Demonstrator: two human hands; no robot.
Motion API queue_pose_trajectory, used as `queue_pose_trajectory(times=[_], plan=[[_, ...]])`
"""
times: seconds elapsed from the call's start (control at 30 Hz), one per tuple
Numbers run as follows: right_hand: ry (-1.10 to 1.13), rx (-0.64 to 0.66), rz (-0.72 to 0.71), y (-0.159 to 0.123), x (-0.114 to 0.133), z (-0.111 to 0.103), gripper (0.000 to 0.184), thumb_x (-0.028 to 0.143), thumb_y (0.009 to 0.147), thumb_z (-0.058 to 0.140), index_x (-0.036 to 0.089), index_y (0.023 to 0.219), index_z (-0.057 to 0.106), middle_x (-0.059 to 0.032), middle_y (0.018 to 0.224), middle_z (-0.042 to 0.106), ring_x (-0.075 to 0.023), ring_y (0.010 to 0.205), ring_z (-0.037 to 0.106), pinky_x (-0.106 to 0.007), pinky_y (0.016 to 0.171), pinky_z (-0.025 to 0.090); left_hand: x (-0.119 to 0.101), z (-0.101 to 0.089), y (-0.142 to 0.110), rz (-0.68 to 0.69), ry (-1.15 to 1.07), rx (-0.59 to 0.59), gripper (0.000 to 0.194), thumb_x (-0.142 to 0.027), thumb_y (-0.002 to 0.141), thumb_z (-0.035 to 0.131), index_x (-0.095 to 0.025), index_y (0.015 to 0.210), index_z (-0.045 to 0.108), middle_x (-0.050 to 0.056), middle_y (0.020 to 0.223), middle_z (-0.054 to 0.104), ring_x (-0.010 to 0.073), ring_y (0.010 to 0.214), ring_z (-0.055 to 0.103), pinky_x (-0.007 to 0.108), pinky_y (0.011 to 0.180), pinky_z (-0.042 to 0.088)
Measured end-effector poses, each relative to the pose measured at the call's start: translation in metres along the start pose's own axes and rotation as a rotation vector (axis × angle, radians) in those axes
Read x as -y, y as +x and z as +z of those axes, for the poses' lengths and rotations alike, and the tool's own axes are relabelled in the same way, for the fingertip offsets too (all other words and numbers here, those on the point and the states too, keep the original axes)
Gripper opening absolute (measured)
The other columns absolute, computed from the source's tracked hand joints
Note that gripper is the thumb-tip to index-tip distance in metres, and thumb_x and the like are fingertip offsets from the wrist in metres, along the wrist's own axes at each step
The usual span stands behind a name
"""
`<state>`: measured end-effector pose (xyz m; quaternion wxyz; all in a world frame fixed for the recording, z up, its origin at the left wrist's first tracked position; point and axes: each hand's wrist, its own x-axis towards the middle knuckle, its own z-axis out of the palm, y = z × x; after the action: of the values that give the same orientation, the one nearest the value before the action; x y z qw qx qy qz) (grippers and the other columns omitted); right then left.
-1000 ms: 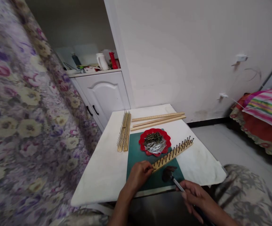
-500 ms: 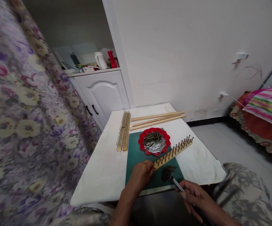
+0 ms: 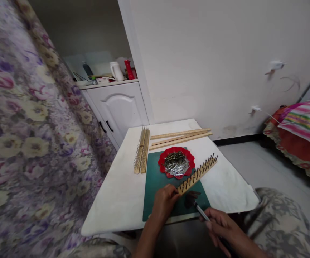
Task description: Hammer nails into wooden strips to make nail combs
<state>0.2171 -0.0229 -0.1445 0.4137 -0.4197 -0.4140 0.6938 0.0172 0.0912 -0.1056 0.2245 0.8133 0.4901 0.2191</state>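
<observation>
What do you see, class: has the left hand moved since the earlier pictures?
Yes: the left hand has shifted slightly to the right, judged against the green mat.

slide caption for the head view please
Left hand holds a nail-studded wooden strip; right hand grips a hammer.

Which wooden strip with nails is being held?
The wooden strip beside the scalloped red bowl: the left hand holds its near end. The other nailed strips lie untouched, side by side, left of the green mat.
</observation>
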Motion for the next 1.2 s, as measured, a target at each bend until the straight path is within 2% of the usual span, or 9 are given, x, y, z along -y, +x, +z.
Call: queue_pose_trajectory(times=[0.23,0.43,0.63,0.83,1.0,1.2], plan=[[0.008,0.009,-0.001,0.004,0.001,0.003,0.036,0.05,0.079,0.057,0.016,0.088,0.05,0.0089,0.042,0.058,-0.0007,0.019,0.032,-0.01,0.022,0.019,-0.005,0.011,-0.006,-0.039,0.083,-0.04,0.014,-0.024,0.081,0.059,-0.018,0.069,0.063,0.0,0.072,0.063,0.0122,0.068,0.059,0.02,0.058,0.034],[-0.097,-0.051,-0.037,-0.005,0.009,0.005,0.037,0.053,0.079,0.056,0.017,0.084,0.05,0.0107,0.041,0.053,-0.0003,0.02,0.029,-0.011,0.024,0.017,-0.007,0.019,-0.009,-0.039,0.215,-0.026,0.014,-0.026,0.085,0.056,-0.019,0.075,0.061,0.001,0.079,0.065,0.0132,0.074,0.061,0.02,0.064,0.038],[-0.158,-0.083,-0.043,-0.016,0.04,0.016,0.033,0.052,0.082,0.053,0.02,0.083,0.046,0.0106,0.045,0.053,-0.0008,0.022,0.029,-0.012,0.025,0.016,-0.011,0.021,-0.01,-0.042,0.311,-0.001,0.014,-0.027,0.087,0.054,-0.019,0.077,0.061,0.002,0.081,0.065,0.0136,0.073,0.061,0.021,0.061,0.037],[-0.243,-0.061,-0.107,-0.007,0.069,0.035,0.028,0.047,0.085,0.051,0.019,0.083,0.046,0.0101,0.051,0.053,-0.0001,0.025,0.032,-0.012,0.027,0.018,-0.011,0.022,-0.011,-0.035,0.303,-0.026,0.011,-0.024,0.087,0.054,-0.019,0.079,0.061,0.001,0.081,0.065,0.0133,0.073,0.062,0.021,0.059,0.037],[-0.295,-0.044,-0.099,-0.002,0.072,0.037,0.028,0.046,0.086,0.049,0.02,0.08,0.047,0.0099,0.051,0.053,-0.0009,0.025,0.033,-0.013,0.028,0.019,-0.009,0.023,-0.011,-0.039,0.296,-0.028,0.006,-0.021,0.083,0.058,-0.019,0.079,0.06,0.001,0.081,0.065,0.0145,0.073,0.062,0.022,0.059,0.037],[-0.302,-0.058,-0.092,-0.002,0.071,0.036,0.027,0.047,0.086,0.05,0.02,0.082,0.047,0.0097,0.052,0.054,-0.0016,0.025,0.034,-0.013,0.027,0.02,-0.009,0.024,-0.011,-0.044,0.28,-0.022,0.008,-0.023,0.085,0.056,-0.019,0.079,0.06,0.002,0.08,0.065,0.014,0.072,0.062,0.021,0.059,0.036]])
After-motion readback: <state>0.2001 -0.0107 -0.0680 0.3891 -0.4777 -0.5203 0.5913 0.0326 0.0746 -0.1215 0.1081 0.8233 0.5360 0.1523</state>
